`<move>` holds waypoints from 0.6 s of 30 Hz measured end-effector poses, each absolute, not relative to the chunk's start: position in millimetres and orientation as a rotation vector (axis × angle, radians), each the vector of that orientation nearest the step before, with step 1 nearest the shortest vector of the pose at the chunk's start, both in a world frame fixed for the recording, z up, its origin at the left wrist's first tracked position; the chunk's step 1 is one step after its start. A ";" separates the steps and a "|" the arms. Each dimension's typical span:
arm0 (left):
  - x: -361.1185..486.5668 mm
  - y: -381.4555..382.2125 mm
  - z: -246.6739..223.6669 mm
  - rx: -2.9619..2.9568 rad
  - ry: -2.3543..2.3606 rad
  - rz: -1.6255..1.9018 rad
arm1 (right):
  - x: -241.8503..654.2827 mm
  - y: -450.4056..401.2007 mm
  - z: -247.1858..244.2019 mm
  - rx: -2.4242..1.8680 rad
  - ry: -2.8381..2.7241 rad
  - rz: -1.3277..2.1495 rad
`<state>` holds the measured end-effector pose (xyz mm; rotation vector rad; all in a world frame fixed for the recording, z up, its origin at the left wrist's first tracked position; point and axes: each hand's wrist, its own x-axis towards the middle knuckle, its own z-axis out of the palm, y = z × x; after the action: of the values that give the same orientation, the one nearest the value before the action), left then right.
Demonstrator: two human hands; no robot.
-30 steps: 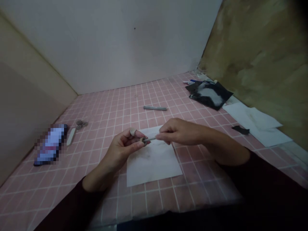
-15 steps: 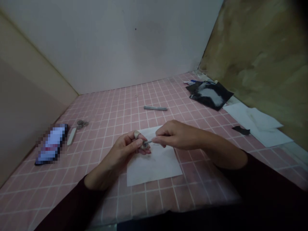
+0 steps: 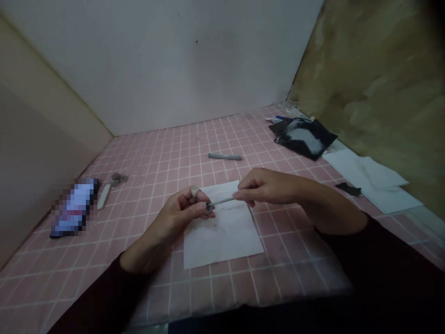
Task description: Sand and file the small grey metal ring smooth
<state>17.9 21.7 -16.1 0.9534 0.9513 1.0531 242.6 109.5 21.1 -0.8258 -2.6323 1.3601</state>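
Between the thumb and fingers of my left hand [image 3: 184, 206] is a small round grey object [image 3: 209, 208], partly covered by the fingertips. A tan wrap circles one of that hand's fingers. My right hand [image 3: 259, 188] is closed on the end of a thin grey rod [image 3: 223, 201], whose other tip touches the small object. Both hands are over a white paper sheet [image 3: 225, 241], which bears dark specks of dust below the left fingers.
On the pink checked cloth [image 3: 139, 287], a grey stick [image 3: 224, 157] lies beyond the hands. A blurred phone [image 3: 74, 206], a white strip [image 3: 104, 196] and small grey rings [image 3: 119, 179] are left. Black sheets [image 3: 304, 137], white papers [image 3: 375, 178] and a dark scrap [image 3: 348, 189] lie right.
My right hand has moved right and slightly up, away from my left hand, so more of the rod shows. More dark dust is visible on the paper. My left hand has barely shifted.
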 end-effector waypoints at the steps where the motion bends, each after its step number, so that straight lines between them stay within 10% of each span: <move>1: 17.8 21.8 -16.3 0.953 0.948 1.068 | 242.4 109.4 20.9 -0.825 -2.614 1.369; 18: 18.3 22.3 -17.2 1.090 1.013 1.180 | 238.9 107.7 22.6 -0.950 -2.570 1.446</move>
<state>18.3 22.3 -17.2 1.0902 1.0126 1.1798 238.9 107.7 22.6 -0.9500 -2.5699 1.4464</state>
